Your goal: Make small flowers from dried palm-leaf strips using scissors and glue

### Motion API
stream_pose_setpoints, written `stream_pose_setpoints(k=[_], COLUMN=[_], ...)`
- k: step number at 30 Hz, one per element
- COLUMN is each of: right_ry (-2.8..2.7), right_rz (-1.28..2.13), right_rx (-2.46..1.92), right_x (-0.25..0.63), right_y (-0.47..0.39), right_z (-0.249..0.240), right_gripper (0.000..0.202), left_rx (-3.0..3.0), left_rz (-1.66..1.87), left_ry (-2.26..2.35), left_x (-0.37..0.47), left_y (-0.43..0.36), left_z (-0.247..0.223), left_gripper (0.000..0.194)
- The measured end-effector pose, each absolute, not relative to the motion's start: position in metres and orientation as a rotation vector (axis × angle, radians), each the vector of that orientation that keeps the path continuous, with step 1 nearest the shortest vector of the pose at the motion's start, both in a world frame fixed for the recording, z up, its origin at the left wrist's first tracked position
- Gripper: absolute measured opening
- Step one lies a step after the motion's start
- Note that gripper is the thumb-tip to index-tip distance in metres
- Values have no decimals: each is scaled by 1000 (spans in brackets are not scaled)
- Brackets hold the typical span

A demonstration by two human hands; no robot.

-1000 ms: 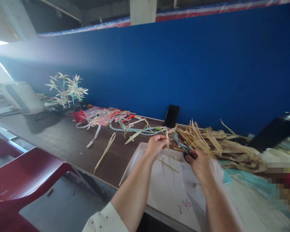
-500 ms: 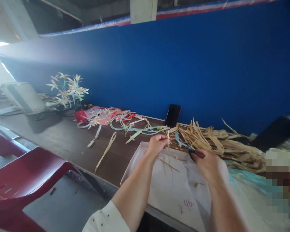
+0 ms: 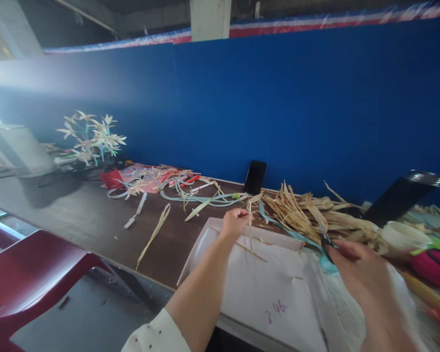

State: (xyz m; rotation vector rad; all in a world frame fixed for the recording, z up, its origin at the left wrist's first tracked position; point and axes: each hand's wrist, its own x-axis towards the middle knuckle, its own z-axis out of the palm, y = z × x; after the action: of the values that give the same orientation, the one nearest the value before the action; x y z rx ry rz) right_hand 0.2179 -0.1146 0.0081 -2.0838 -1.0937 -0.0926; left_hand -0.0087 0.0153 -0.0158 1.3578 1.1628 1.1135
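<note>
My left hand [image 3: 236, 224] is closed in a pinch on a thin pale husk strip [image 3: 250, 232], whose ends hang down over a white box lid [image 3: 278, 288] marked with pink figures. Dark-handled scissors [image 3: 326, 244] are in my right hand [image 3: 363, 274], fingers wrapped round the handles and blades pointing up and away. The scissors are apart from the strip, over the right side of the lid. A thin stick [image 3: 254, 253] lies in the lid below my left hand. Behind the scissors spreads a heap of dried husks [image 3: 308, 210].
A phone [image 3: 255, 177] leans on the blue partition [image 3: 278, 107]. Leftward are a pale blue cord [image 3: 201, 199], a looped husk strip [image 3: 154, 234] and white flowers [image 3: 95, 137] in a red pot [image 3: 112, 179]. A black flask [image 3: 399, 195], white bowl [image 3: 405, 237] and pink pouch [image 3: 432, 269] stand right.
My right hand has moved right with the scissors, away from my left hand. The left hand keeps its pinch on the strip. The view has shifted slightly right.
</note>
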Motion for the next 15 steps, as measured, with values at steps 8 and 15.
stream_pose_setpoints(k=[8,15], right_ry=[-1204,-1120], right_rz=[201,73], right_rx=[-2126,-2228], right_x=[234,215], right_y=[-128,-136], right_z=[-35,10], right_gripper=[19,27], left_rx=[1304,1324], left_rz=[1092,1100], left_ry=[1113,1108], left_x=[-9,-9], left_y=[12,14], left_z=[-13,-16], left_gripper=[16,15])
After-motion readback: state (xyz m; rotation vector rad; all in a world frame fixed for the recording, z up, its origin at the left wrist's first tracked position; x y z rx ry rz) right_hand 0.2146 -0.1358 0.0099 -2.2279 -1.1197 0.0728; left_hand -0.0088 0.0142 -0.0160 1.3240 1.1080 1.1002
